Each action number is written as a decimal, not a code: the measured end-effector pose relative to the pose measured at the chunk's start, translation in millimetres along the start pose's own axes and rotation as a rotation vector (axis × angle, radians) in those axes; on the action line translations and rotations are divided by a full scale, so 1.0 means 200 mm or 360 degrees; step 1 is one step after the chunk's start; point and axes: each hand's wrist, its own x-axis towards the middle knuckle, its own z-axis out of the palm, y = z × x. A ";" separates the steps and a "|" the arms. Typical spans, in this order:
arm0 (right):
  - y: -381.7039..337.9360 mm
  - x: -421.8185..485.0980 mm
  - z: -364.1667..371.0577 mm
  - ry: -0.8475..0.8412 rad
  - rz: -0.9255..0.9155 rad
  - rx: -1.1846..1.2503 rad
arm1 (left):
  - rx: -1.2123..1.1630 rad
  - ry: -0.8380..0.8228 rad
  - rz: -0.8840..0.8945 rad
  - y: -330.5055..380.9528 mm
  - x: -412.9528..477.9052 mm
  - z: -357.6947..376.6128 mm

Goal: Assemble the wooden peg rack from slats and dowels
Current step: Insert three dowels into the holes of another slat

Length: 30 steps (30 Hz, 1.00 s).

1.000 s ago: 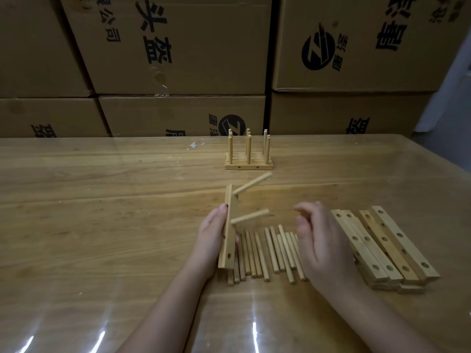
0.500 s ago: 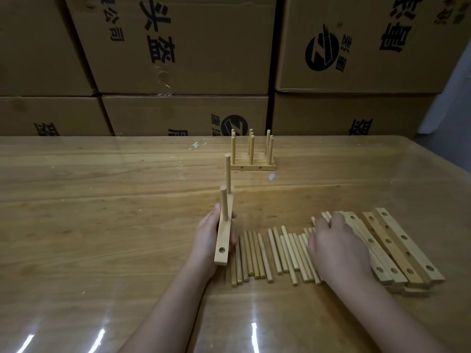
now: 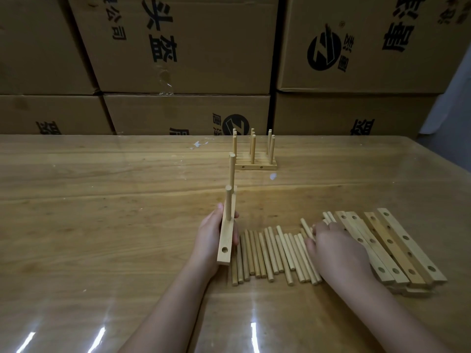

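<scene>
Left hand [image 3: 211, 235] aloft, fingers [image 3: 235, 214] curled in grip; right hand [image 3: 336, 250] low, palm-down.

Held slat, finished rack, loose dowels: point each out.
held slat [image 3: 226, 235], head view, face just above the empty hole
finished rack [image 3: 255, 166], head view, front edge of its base
loose dowels [image 3: 270, 250], head view, middle of the row

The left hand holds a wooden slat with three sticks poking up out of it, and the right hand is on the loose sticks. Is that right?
Not quite. The head view shows two sticks, not three, in the slat; its near hole is empty. The rest is right.
</scene>
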 end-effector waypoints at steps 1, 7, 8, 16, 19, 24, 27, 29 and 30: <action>0.00 0.00 0.00 -0.0009 -0.0006 0.0038 | -0.0009 -0.0001 -0.0006 0.00 0.00 0.00; -0.02 0.00 -0.03 0.0133 -0.0237 0.0400 | -0.0075 0.0059 -0.0081 0.01 -0.01 0.00; -0.03 -0.01 -0.04 0.0120 -0.0317 0.0553 | -0.0091 0.0080 -0.0097 0.01 -0.01 0.00; -0.15 -0.13 -0.07 -0.0031 -0.0832 0.1222 | -0.0024 0.0239 -0.0037 0.02 -0.01 0.03; -0.17 -0.13 -0.06 -0.0061 -0.0871 0.1298 | -0.0042 0.0206 -0.0024 0.01 -0.01 0.03; -0.16 -0.12 -0.07 -0.0028 -0.0912 0.1285 | -0.0052 0.0195 -0.0008 0.01 -0.02 0.02; -0.17 -0.13 -0.08 0.0072 -0.0936 0.1249 | 0.0004 0.0212 0.0011 0.01 -0.02 0.02; -0.17 -0.13 -0.10 0.0154 -0.0972 0.1201 | 0.0040 0.0220 0.0028 0.01 -0.02 0.02; -0.17 -0.13 -0.10 0.0194 -0.0998 0.1161 | 0.0039 0.0219 0.0027 0.01 -0.01 0.02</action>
